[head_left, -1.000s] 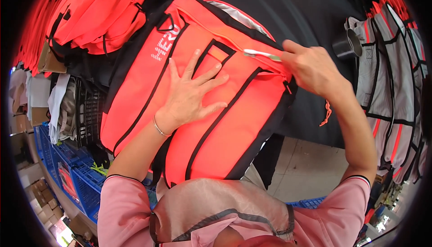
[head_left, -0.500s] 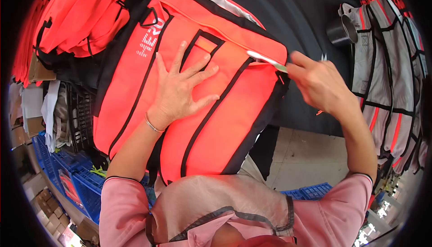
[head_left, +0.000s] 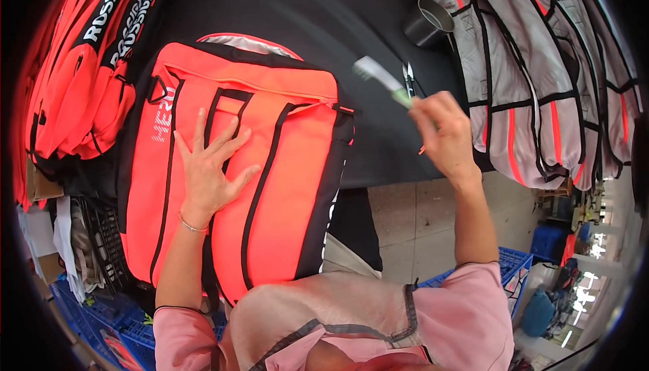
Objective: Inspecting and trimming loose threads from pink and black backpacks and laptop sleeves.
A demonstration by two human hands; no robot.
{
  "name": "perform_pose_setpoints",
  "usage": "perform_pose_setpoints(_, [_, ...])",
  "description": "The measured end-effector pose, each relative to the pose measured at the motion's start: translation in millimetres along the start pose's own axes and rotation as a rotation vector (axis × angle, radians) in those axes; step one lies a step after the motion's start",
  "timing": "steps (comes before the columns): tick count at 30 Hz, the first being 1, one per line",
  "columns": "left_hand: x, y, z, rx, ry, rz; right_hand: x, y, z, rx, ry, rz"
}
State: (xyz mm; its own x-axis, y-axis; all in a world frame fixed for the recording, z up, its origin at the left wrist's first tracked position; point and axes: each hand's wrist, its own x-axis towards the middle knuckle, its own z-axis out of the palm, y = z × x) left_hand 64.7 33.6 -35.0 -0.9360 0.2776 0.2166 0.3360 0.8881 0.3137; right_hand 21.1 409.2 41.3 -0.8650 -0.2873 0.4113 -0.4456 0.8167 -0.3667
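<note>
An orange-red backpack (head_left: 291, 188) with black trim lies on a black-covered table. My left hand (head_left: 213, 168) rests flat on its front, fingers spread, beside the black-edged strap loop. To the right of the bag, my right hand (head_left: 443, 131) is closed around a toothbrush-like brush (head_left: 380, 73) with a pale green handle. The brush's whitish bristled head points up and left, raised above the black cover and apart from the bag. Behind the brush, pointed metal blades (head_left: 408, 77) lie on the cover; the right hand hides their other end.
Orange-red bags (head_left: 74, 94) are heaped at the left. Grey panels (head_left: 527, 80) with black and orange stripes pile up at the right, next to a dark metal cup (head_left: 430, 23). Blue crates (head_left: 510, 266) stand low at the right; a black crate (head_left: 101, 236) stands at the left.
My right hand has lifted the brush off the backpack's upper right corner and swung it right. The left hand stays on the bag. The whole view has shifted right.
</note>
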Motion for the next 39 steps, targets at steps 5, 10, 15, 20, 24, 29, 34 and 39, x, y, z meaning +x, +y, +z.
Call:
perform_pose_setpoints(5, [0, -8, -10, -0.025, 0.001, -0.024, -36, 95, 19, -0.248, 0.179, 0.364])
perform_pose_setpoints(10, [-5, -71, -50, -0.803, 0.357, -0.329, -51, 125, 11, -0.383, 0.131, 0.296])
perform_pose_setpoints(15, [-102, -123, -94, 0.164, 0.244, -0.658, -76, 13, 17, 0.217, -0.088, 0.377])
perform_pose_setpoints(20, [-129, -91, -76, 0.013, 0.132, -0.824, -107, -79, 79, 0.651, -0.434, 0.679])
perform_pose_setpoints(24, [-142, -66, -80, -0.068, 0.17, -0.831, -111, -87, 117, 0.863, -0.171, 0.75])
perform_pose_setpoints(29, [-166, -25, -91, -0.245, 0.448, -0.634, -94, -136, 63, 1.074, 0.081, 0.595])
perform_pose_setpoints(34, [-196, -16, -130, -0.288, 0.867, -0.361, -75, -190, -3, 0.938, 0.223, 0.313])
perform_pose_setpoints(39, [-223, -49, -189, -0.197, 1.131, -0.396, -28, -249, -42, 0.918, 0.35, 0.007])
